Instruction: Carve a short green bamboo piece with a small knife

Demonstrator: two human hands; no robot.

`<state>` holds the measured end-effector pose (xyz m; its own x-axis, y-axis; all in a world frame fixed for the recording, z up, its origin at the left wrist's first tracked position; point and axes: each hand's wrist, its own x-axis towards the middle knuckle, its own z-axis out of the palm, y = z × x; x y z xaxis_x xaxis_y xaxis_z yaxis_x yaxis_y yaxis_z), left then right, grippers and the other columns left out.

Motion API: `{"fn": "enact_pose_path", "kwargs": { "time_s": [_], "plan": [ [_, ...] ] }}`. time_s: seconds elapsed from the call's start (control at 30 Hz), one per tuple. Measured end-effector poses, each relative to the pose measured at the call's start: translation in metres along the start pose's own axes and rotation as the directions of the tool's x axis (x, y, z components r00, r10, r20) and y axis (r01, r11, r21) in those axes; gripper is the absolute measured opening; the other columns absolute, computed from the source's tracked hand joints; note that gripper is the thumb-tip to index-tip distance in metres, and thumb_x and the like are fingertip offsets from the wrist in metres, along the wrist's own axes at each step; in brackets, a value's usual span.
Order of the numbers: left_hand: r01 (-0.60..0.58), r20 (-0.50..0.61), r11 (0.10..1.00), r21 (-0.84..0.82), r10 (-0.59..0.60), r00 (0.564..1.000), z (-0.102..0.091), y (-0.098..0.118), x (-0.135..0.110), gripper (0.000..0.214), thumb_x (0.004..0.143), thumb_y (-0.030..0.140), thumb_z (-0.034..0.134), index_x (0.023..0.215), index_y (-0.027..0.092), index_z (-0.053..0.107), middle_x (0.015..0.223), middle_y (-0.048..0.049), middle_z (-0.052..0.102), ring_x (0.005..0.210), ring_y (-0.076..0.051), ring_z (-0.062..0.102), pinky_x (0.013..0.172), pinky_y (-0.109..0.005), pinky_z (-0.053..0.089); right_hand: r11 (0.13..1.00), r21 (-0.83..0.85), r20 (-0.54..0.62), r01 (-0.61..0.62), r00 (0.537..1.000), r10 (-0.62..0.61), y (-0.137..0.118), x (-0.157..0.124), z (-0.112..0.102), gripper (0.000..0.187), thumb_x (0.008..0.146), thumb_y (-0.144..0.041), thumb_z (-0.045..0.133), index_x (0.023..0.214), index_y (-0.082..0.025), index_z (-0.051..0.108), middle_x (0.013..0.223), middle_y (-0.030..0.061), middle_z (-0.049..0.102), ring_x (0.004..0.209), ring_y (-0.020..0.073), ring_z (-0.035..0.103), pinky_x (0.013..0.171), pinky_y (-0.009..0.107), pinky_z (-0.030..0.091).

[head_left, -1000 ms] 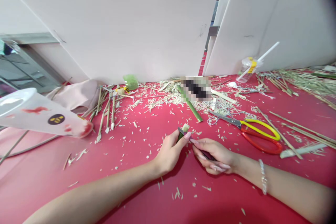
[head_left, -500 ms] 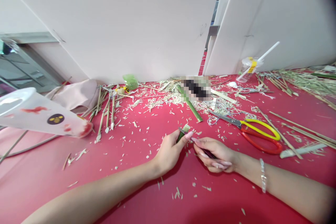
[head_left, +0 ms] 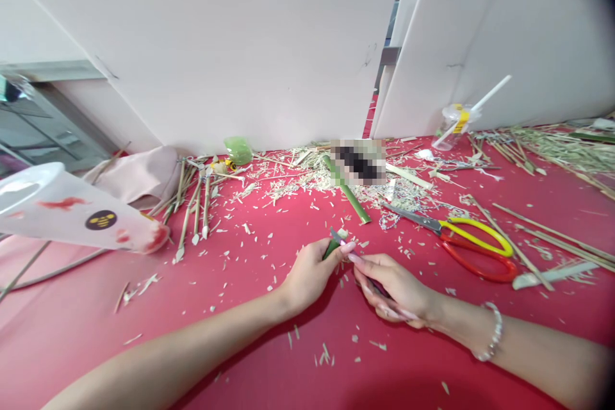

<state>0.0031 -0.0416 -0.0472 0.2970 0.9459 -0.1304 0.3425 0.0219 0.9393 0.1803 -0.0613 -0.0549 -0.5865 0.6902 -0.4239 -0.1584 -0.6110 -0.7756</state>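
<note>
My left hand (head_left: 307,275) is closed around a short green bamboo piece (head_left: 330,247), whose pale cut end points away from me. In my right hand (head_left: 396,288) lies a carving knife with a dark handle (head_left: 380,288), mostly covered by the fingers. Its thin grey blade (head_left: 336,234) reaches across the bamboo's far end, and the fingertips of both hands nearly meet there. Beyond the hands lies a longer green bamboo strip (head_left: 355,204). Scissors (head_left: 454,230) with one yellow and one red handle rest to the right, blades apart.
Pale shavings (head_left: 307,179) litter the red table (head_left: 230,359). A large white cup (head_left: 81,208) leans at left beside a pink bag (head_left: 139,176) and several pointed sticks (head_left: 196,211). A clear cup with a straw (head_left: 451,128) stands before white panels (head_left: 240,51).
The knife blade has moved slightly forward and left along the bamboo's end. My right wrist has turned, shifting the bracelet. My left hand stays nearly still.
</note>
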Motion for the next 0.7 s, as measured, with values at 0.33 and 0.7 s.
{"fn": "enact_pose_path", "kwargs": {
  "time_s": [0.33, 0.7],
  "plan": [
    [-0.054, -0.031, 0.995, 0.079, 0.056, 0.998, 0.004, 0.0, -0.003, 0.046, 0.089, 0.059, 0.047, 0.068, 0.018, 0.044, 0.063, 0.0053, 0.033, 0.06, -0.011, 0.031, 0.056, -0.025, 0.029, 0.992, -0.003, -0.164, 0.124, 0.979, -0.122, 0.006, 0.001, 0.012, 0.052, 0.075, -0.068, 0.064, 0.065, -0.02, 0.048, 0.033, -0.0075, 0.043, 0.023, 0.0056, 0.031, 0.023, 0.014, 0.02],
    [-0.119, 0.029, 0.987, 0.106, 0.117, 0.993, 0.003, 0.001, -0.005, 0.037, 0.093, 0.05, 0.046, 0.076, 0.018, 0.05, 0.066, 0.0025, 0.046, 0.065, -0.014, 0.042, 0.063, -0.026, 0.038, 0.931, -0.095, -0.274, 0.353, 0.889, -0.366, -0.001, 0.013, -0.006, 0.045, 0.08, -0.06, 0.065, 0.071, -0.02, 0.047, 0.041, -0.0088, 0.048, 0.024, 0.004, 0.031, 0.027, 0.015, 0.026]
  ]
}}
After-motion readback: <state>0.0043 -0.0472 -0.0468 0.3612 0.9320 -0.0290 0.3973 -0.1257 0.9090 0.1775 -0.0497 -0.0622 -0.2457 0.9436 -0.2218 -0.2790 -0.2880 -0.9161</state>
